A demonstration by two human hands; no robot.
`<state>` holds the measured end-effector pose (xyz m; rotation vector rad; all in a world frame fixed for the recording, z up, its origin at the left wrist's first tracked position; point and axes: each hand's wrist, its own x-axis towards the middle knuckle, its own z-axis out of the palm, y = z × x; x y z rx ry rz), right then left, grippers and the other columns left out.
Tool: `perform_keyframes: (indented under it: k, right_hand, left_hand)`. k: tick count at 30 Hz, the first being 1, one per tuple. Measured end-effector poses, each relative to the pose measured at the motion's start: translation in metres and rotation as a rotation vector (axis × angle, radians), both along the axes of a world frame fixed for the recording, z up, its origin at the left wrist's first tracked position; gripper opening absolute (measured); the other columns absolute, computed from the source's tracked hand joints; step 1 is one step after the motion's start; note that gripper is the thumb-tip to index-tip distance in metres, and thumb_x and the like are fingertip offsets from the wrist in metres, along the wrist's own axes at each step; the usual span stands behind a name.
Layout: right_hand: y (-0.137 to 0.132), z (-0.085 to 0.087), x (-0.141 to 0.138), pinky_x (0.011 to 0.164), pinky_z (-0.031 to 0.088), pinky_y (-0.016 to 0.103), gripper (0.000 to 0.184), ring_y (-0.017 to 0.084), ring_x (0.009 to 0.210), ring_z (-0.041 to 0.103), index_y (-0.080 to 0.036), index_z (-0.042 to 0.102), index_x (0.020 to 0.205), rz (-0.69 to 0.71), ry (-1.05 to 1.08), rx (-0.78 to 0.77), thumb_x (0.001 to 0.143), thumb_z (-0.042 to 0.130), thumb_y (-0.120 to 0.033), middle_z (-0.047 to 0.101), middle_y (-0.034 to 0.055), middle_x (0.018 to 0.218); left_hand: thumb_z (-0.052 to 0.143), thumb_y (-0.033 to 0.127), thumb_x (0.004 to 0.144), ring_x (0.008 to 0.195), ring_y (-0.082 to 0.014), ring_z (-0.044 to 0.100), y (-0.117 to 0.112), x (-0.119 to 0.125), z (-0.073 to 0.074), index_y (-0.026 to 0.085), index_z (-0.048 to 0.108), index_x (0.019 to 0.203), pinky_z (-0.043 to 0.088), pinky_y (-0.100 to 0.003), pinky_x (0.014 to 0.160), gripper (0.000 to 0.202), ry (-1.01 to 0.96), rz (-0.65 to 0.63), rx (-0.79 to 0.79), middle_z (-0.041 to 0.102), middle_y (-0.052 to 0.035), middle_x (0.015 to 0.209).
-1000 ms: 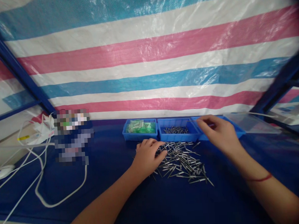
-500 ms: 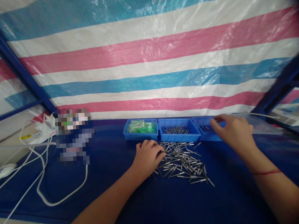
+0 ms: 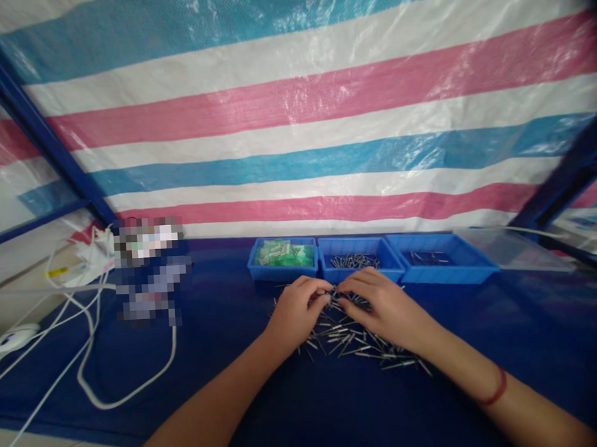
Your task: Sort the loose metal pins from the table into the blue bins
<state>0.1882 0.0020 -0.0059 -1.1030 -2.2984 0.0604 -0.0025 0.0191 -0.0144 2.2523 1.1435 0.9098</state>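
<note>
A loose pile of silver blind rivets (image 3: 355, 344) is spread on the blue tabletop. Over its back part my two hands meet fingertip to fingertip. My left hand (image 3: 298, 313) is closed in a pinch, its thumb and forefinger pointing right. My right hand (image 3: 383, 306) pinches opposite it, palm down. Something small and dark shows between the fingertips, too small to make out. Just behind stands a blue bin (image 3: 395, 265) holding more rivets, and to its right another blue bin (image 3: 471, 268) with a few thin pieces in it.
A third blue bin (image 3: 281, 272), at the left of the row, holds green and clear plastic bags. A clear plastic sheet (image 3: 525, 251) lies at the right. White cables (image 3: 89, 374) cross the table's left side. Striped sheeting (image 3: 297, 110) hangs behind, between blue frame posts.
My right hand has moved from over the right-hand bin, left and nearer, to the rivet pile beside my left hand. My left hand stays at the pile, its fingers now pinched.
</note>
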Motion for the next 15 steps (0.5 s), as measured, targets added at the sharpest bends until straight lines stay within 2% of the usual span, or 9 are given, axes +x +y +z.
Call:
perform_keyframes:
  k: [5,12,15]
  right_hand:
    - [-0.001,-0.012,-0.01,0.074,0.044,0.035,0.012,0.019,0.08,0.056,-0.019,0.062,0.086,0.065,0.036,-0.122,0.085,0.051,-0.014,0.064,0.0052,0.082]
    - [0.0,-0.013,-0.011,0.07,0.044,0.032,0.014,0.017,0.074,0.055,-0.019,0.061,0.079,0.077,0.177,-0.163,0.087,0.05,-0.018,0.063,0.0039,0.076]
    - [-0.001,-0.011,-0.012,0.071,0.044,0.033,0.014,0.017,0.075,0.056,-0.02,0.062,0.08,0.071,0.208,-0.166,0.087,0.05,-0.021,0.063,0.0037,0.077]
  left_hand:
    - [0.057,0.019,0.084,0.085,-0.015,0.062,-0.002,0.003,0.001,0.019,0.064,0.1,0.047,-0.026,0.08,0.017,-0.193,-0.025,-0.027,0.066,-0.0031,0.091]
    - [0.06,0.023,0.082,0.086,-0.0151,0.064,-0.004,0.005,0.0,0.019,0.059,0.106,0.05,-0.026,0.079,0.025,-0.323,-0.015,-0.129,0.066,-0.0041,0.097]
    - [0.058,0.026,0.083,0.082,-0.0152,0.062,-0.003,0.004,0.0,0.017,0.061,0.095,0.05,-0.026,0.076,0.015,-0.293,0.007,-0.128,0.065,-0.004,0.092]
